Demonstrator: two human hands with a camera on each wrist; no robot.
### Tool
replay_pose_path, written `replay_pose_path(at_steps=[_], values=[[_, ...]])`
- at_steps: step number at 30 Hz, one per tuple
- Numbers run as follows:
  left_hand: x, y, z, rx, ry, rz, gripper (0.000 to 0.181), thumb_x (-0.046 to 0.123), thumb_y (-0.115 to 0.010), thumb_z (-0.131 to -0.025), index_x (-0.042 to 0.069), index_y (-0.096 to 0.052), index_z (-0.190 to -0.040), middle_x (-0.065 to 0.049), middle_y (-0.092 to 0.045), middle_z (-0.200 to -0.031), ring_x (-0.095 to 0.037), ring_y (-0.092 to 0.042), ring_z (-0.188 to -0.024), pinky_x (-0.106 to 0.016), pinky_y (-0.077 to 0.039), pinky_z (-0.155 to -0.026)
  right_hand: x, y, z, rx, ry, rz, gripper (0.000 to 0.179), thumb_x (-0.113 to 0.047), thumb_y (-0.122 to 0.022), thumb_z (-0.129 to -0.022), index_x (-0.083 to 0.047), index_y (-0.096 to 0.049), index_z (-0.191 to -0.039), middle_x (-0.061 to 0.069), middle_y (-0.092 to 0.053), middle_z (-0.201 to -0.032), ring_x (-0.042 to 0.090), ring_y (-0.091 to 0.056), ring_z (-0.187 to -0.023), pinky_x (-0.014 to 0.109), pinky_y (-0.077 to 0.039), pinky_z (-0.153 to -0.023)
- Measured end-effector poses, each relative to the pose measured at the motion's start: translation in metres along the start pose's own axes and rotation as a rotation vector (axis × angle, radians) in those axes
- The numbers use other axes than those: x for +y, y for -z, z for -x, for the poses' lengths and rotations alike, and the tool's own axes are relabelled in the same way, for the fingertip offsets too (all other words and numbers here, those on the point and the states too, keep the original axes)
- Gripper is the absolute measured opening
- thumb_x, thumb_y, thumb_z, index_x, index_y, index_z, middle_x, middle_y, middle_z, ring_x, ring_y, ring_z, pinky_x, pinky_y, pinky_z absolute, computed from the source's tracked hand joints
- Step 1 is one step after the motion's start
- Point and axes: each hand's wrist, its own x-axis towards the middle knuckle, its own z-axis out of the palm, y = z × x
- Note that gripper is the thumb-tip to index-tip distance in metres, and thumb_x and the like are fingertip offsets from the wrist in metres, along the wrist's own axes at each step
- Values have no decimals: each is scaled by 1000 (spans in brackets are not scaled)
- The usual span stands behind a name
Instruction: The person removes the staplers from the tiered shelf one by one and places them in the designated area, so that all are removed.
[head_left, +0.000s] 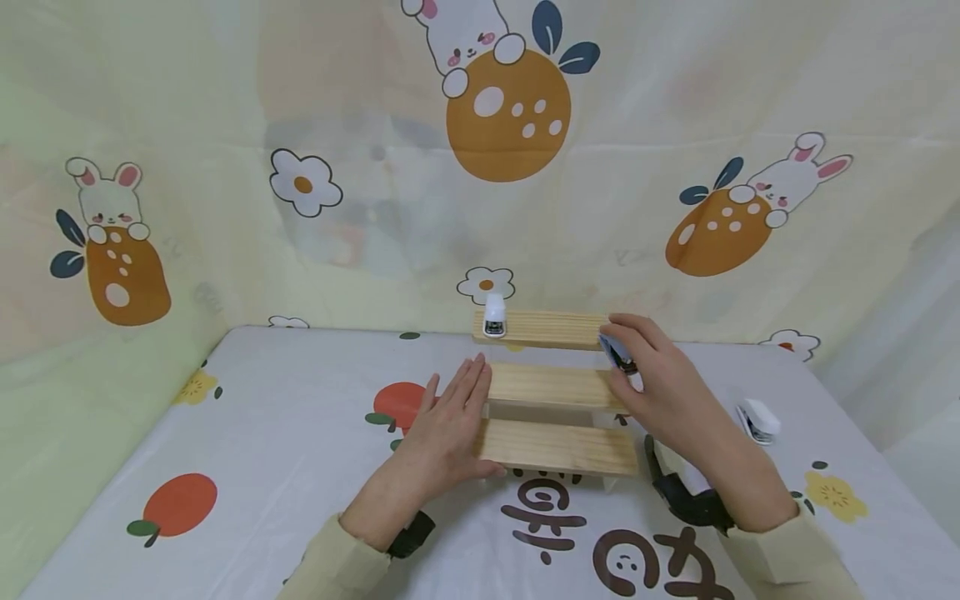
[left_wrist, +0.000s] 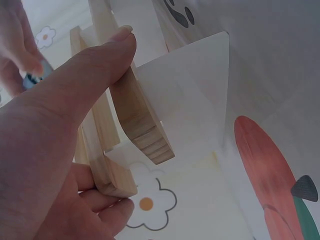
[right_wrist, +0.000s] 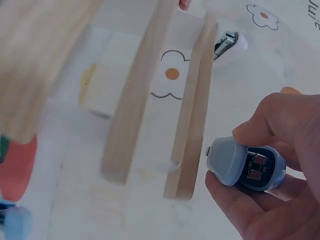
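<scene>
In the head view, a wooden three-step rack has a top board [head_left: 551, 329], middle board [head_left: 551, 385] and bottom board [head_left: 558, 446]. My left hand [head_left: 450, 425] rests at its left end, fingers extended alongside the middle board and thumb on the bottom board's front edge. My right hand [head_left: 667, 383] pinches a small light-blue stapler [right_wrist: 227, 162] between thumb and fingers, near the top board's right end. The stapler's dark, open mouth with metal parts shows in the right wrist view. A white mini stapler [head_left: 494, 317] stands on the top board's left part.
Another white stapler [head_left: 759, 421] lies on the table to the right of my right forearm. The rack has translucent white side panels [left_wrist: 190, 85]. Behind it hangs a printed curtain [head_left: 375, 233]; the tablecloth [head_left: 285, 433] bears fruit and lettering prints.
</scene>
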Motion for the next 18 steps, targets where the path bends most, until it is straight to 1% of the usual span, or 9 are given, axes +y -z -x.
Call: replay_pose_path(at_steps=[5, 6, 7, 9, 11, 13, 14, 17, 18], values=[[-1, 0, 1, -7, 5, 16, 129, 53, -90, -63, 4, -17, -158, -9, -15, -167, -25, -15, -155, -56, -17, -123, 2, 6, 18, 28, -22, 2, 51, 10, -69, -78, 4, -57, -127, 20, -52, -136, 36, -59, -114, 54, -56, -85], [-1, 0, 1, -8, 5, 14, 129, 53, -89, -63, 4, -17, -158, -9, -15, -167, -25, -15, -155, -56, -17, -123, 3, 7, 21, 34, -29, 9, 51, 10, -69, -78, 3, -57, -127, 19, -52, -137, 35, -59, -114, 52, -56, -84], [-1, 1, 1, -10, 7, 17, 129, 53, -90, -63, 4, -17, -158, -9, -14, -167, -25, -15, -155, -56, -17, -124, 3, 8, 24, 43, -33, 14, 52, 10, -70, -78, 3, -58, -127, 18, -52, -137, 34, -60, -113, 48, -57, -83], [-1, 1, 1, -12, 8, 17, 130, 54, -90, -63, 4, -17, -158, -9, -14, -167, -25, -15, -155, -56, -16, -124, 6, 11, 31, 56, -44, 21, 53, 9, -70, -77, 1, -58, -128, 17, -52, -138, 33, -60, -112, 27, -55, -90], [0, 0, 1, -8, 7, 13, 130, 54, -90, -63, 4, -17, -158, -9, -15, -167, -25, -15, -155, -56, -17, -123, 8, 14, 37, 65, -55, 25, 53, 9, -71, -77, 1, -58, -128, 16, -52, -138, 32, -59, -113, 9, -45, -97], [0, 0, 1, -6, 7, 8, 130, 54, -90, -63, 4, -17, -158, -9, -15, -167, -25, -15, -155, -56, -17, -123, 10, 16, 43, 76, -66, 28, 53, 9, -71, -76, 1, -59, -127, 17, -53, -138, 33, -58, -115, -4, -27, -99], [0, 0, 1, -4, 6, 5, 130, 54, -89, -63, 4, -17, -158, -9, -16, -167, -25, -16, -155, -56, -18, -123, 11, 17, 47, 75, -76, 29, 54, 9, -71, -76, 1, -59, -127, 17, -52, -138, 34, -57, -116, -6, -19, -99], [0, 0, 2, 0, 3, 2, 130, 54, -89, -63, 4, -18, -158, -10, -16, -167, -25, -16, -155, -56, -18, -123, 15, 20, 58, 67, -112, 43, 55, 8, -70, -76, -1, -58, -129, 16, -52, -138, 34, -55, -117, -4, -20, -103], [1, 0, 2, 3, 2, 4, 129, 54, -90, -63, 4, -18, -158, -10, -17, -167, -26, -16, -155, -57, -18, -123, 17, 20, 62, 65, -121, 48, 56, 8, -70, -75, -1, -58, -129, 16, -52, -138, 34, -55, -117, -5, -19, -102]])
